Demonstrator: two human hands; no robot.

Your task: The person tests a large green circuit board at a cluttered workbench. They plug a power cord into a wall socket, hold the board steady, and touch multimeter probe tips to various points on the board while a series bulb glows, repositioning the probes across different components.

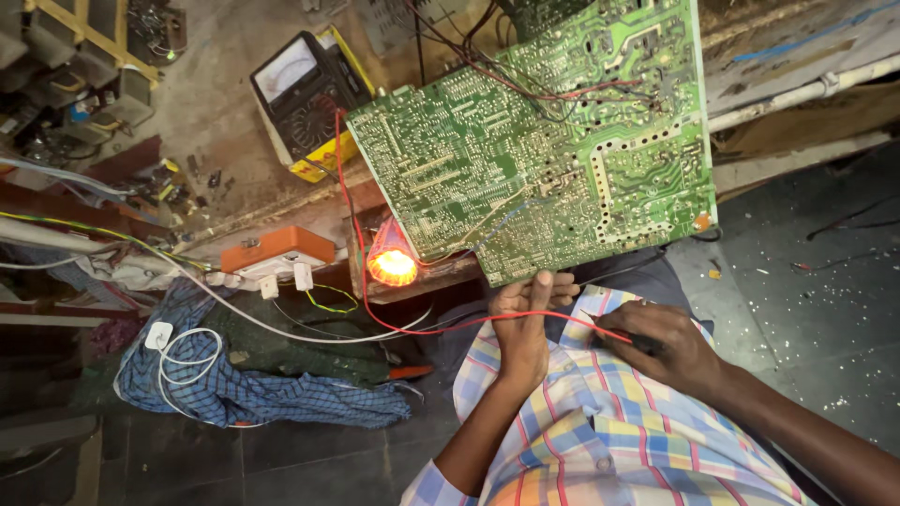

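2 hands: left hand (521,323) grips green circuit board (534,141); right hand (667,345) pinches red probe (600,328).

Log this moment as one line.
left hand: holds circuit board edge | right hand: grips red probe | meter behind | lamp lit

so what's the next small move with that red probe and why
Probably lift the red probe up to the solder side of the green circuit board. The right hand holds it low, over the checked shirt, tip clear of the board. The left hand steadies the board's lower edge, and the probe's red lead runs back to the analog meter, so a reading looks ready.
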